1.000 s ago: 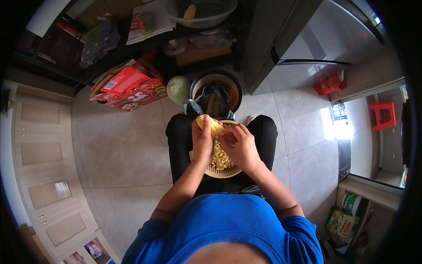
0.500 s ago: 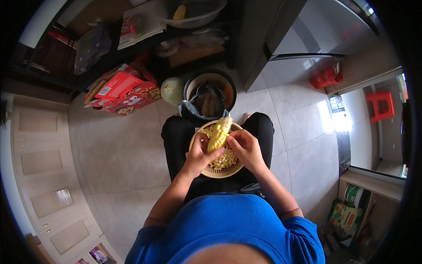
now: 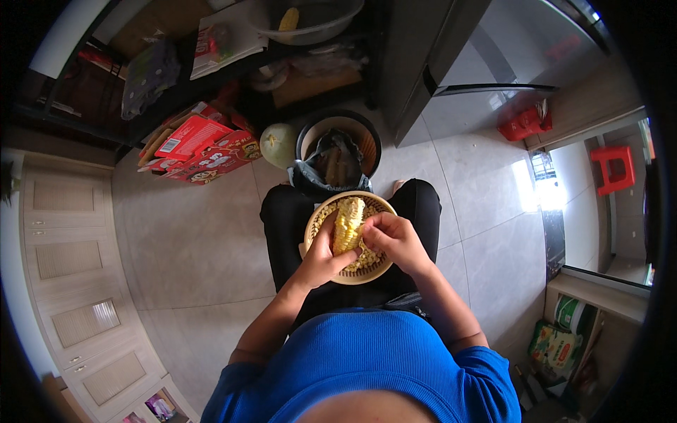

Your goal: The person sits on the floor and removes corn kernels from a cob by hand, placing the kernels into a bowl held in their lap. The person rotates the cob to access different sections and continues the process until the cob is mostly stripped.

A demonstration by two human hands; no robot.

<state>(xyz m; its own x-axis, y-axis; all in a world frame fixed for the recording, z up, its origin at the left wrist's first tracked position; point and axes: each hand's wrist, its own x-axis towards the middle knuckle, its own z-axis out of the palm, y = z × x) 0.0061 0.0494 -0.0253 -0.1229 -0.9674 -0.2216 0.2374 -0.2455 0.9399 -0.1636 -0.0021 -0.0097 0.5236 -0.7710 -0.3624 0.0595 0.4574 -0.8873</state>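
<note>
Grey floor tiles (image 3: 190, 240) surround a seated person in a blue shirt (image 3: 360, 352) and black trousers (image 3: 282, 222). In descending size: a red cardboard box (image 3: 204, 144); a round bin (image 3: 369, 146) lined with a dark bag (image 3: 307, 176); a round, cream-coloured basket (image 3: 356, 280) between the thighs; and a pale green melon (image 3: 278, 146) beside the bin. The left hand (image 3: 319, 262) grasps a corn cob (image 3: 348, 224), thumb and fingers on opposite sides, above the basket. The right hand (image 3: 396, 241) is curled, fingertips against the cob's right side; whether they pinch anything cannot be told. Smallest are loose yellow kernels (image 3: 368, 264) inside the basket.
</note>
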